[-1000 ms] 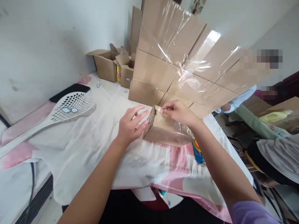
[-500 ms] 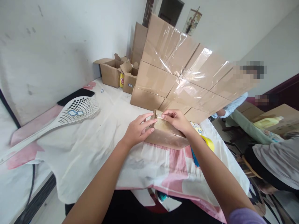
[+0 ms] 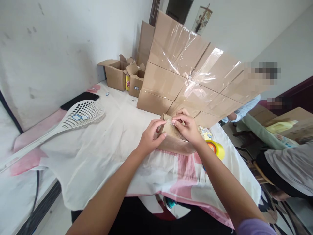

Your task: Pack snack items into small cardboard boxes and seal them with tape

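Note:
A small cardboard box [image 3: 178,144] lies on the cloth-covered table in front of me. My left hand [image 3: 152,134] grips its left end, thumb on the near side and fingers at the far edge. Above the box top, my right hand [image 3: 186,127] is closed in a pinch on a strip of clear tape [image 3: 171,122]. The tape looks partly stuck to the box and partly lifted. A yellow tape roll [image 3: 220,150] with an orange core lies to the right, partly behind my right forearm.
Large cardboard boxes wrapped in clear film [image 3: 186,75] rise behind the work spot. Two opened cardboard boxes [image 3: 114,76] stand at the wall. On the left lie a white slotted scoop [image 3: 80,114] and a black flat object [image 3: 79,99]. People sit beyond the right edge.
My right hand has pulled up a little, lifting the tape from the box top. My left hand has shifted slightly right, and more of the yellow roll shows.

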`<state>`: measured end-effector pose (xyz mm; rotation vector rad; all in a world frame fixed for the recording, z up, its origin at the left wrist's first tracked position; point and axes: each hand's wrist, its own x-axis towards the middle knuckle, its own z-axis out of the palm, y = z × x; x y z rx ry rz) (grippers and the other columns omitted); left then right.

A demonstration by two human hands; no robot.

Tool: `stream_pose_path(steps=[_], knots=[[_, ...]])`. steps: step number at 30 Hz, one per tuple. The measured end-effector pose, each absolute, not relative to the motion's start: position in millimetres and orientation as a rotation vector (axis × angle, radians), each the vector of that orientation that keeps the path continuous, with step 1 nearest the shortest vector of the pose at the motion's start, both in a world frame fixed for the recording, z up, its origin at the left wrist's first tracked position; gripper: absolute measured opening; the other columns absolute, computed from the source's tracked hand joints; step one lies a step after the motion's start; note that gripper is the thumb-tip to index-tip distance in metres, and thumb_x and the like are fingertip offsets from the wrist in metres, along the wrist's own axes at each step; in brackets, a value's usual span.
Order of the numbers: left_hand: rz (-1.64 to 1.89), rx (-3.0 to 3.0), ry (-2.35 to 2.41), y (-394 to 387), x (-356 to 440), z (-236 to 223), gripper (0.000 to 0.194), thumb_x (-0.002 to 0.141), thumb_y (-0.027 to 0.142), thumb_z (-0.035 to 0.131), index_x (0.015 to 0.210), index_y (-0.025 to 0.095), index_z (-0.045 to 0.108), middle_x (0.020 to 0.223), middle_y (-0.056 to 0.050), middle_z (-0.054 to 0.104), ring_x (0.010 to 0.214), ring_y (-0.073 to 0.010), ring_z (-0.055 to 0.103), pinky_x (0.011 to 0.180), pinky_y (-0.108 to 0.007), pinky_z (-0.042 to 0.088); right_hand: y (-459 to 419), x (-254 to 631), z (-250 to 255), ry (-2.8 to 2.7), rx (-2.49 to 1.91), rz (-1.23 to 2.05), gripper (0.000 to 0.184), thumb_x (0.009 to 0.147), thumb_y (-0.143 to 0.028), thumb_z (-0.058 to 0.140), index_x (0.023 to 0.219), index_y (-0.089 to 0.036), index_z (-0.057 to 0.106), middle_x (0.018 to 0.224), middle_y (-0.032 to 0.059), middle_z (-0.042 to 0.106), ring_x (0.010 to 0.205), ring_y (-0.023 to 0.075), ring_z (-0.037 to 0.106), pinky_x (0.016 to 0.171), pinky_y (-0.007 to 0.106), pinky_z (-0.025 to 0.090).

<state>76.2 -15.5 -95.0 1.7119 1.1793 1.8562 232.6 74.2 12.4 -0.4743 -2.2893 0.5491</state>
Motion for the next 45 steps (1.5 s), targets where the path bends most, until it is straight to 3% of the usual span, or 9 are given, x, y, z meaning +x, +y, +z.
stream_pose_path(steps=[10, 16, 20, 22, 26, 30, 36, 41, 45], knots=[[1.896, 1.59, 1.235, -21, 94, -89, 0.052, 0.089, 0.016, 0.048, 0.139, 0.028, 0.048, 0.134, -0.01, 0.05, 0.118, -0.0243, 0.052, 0.097, -0.04, 0.048, 57, 234, 17, -2.321, -0.574, 0.603, 0.032, 0.095, -0.052, 0.059, 0.082, -0.023, 0.064, 0.084, 0.006, 0.061, 0.08, 0.0215, 0.057, 0.076, 0.038, 0.047], [1.935, 1.527, 1.257, -22, 98, -88, 0.05, 0.087, 0.01, 0.045, 0.134, 0.026, 0.052, 0.13, -0.009, 0.05, 0.119, -0.0225, 0.053, 0.099, -0.038, 0.048, 60, 236, 12, -2.049, -0.672, 0.716, 0.03, 0.095, -0.054, 0.058, 0.089, -0.025, 0.057, 0.079, 0.0015, 0.055, 0.066, 0.0178, 0.054, 0.07, 0.035, 0.046], [1.917, 1.583, 1.279, -24, 98, -88, 0.04, 0.09, 0.013, 0.046, 0.127, 0.023, 0.059, 0.132, -0.01, 0.05, 0.122, -0.0226, 0.053, 0.099, -0.037, 0.048, 70, 231, 11, -2.219, -0.597, 0.705, 0.024, 0.095, -0.044, 0.06, 0.085, -0.023, 0.061, 0.089, 0.0044, 0.058, 0.087, 0.0203, 0.057, 0.083, 0.035, 0.045], [1.889, 1.594, 1.33, -24, 97, -88, 0.034, 0.091, 0.016, 0.047, 0.12, 0.022, 0.063, 0.134, -0.01, 0.05, 0.107, -0.0201, 0.059, 0.088, -0.035, 0.051, 75, 228, 11, -2.272, -0.599, 0.685, 0.024, 0.095, -0.042, 0.059, 0.083, -0.022, 0.06, 0.096, 0.0061, 0.058, 0.096, 0.0215, 0.057, 0.089, 0.036, 0.044], [1.893, 1.623, 1.386, -25, 95, -90, 0.026, 0.092, 0.021, 0.052, 0.113, 0.022, 0.068, 0.134, -0.009, 0.052, 0.082, -0.0142, 0.058, 0.072, -0.031, 0.051, 80, 227, 8, -2.269, -0.708, 0.708, 0.024, 0.094, -0.043, 0.058, 0.083, -0.021, 0.059, 0.098, 0.0066, 0.058, 0.095, 0.0213, 0.056, 0.086, 0.035, 0.044], [1.998, 1.668, 1.379, -24, 95, -91, 0.02, 0.094, 0.022, 0.054, 0.101, 0.021, 0.072, 0.128, -0.01, 0.053, 0.084, -0.0152, 0.056, 0.079, -0.034, 0.053, 78, 228, 9, -2.265, -0.686, 0.768, 0.026, 0.094, -0.044, 0.058, 0.082, -0.021, 0.059, 0.099, 0.0065, 0.057, 0.095, 0.0209, 0.056, 0.088, 0.035, 0.043], [2.023, 1.716, 1.391, -24, 95, -93, 0.019, 0.094, 0.023, 0.052, 0.091, 0.02, 0.071, 0.127, -0.01, 0.052, 0.082, -0.0149, 0.056, 0.075, -0.034, 0.054, 76, 228, 6, -2.339, -0.65, 0.866, 0.023, 0.094, -0.041, 0.059, 0.084, -0.021, 0.061, 0.103, 0.0076, 0.059, 0.095, 0.0216, 0.056, 0.088, 0.036, 0.044], [2.026, 1.753, 1.388, -25, 94, -92, 0.019, 0.094, 0.023, 0.052, 0.091, 0.019, 0.07, 0.13, -0.01, 0.056, 0.079, -0.0138, 0.058, 0.076, -0.034, 0.055, 79, 225, 2, -2.393, -0.703, 0.681, 0.015, 0.093, -0.031, 0.057, 0.085, -0.02, 0.064, 0.107, 0.0089, 0.06, 0.106, 0.0244, 0.055, 0.096, 0.041, 0.042], [2.0, 1.835, 1.408, -26, 91, -89, 0.019, 0.095, 0.023, 0.051, 0.095, 0.02, 0.07, 0.124, -0.009, 0.067, 0.092, -0.019, 0.063, 0.085, -0.038, 0.055, 80, 222, 1, -2.447, -0.738, 0.531, 0.005, 0.088, -0.023, 0.061, 0.085, -0.021, 0.065, 0.108, 0.0091, 0.061, 0.109, 0.0259, 0.054, 0.101, 0.044, 0.039]])
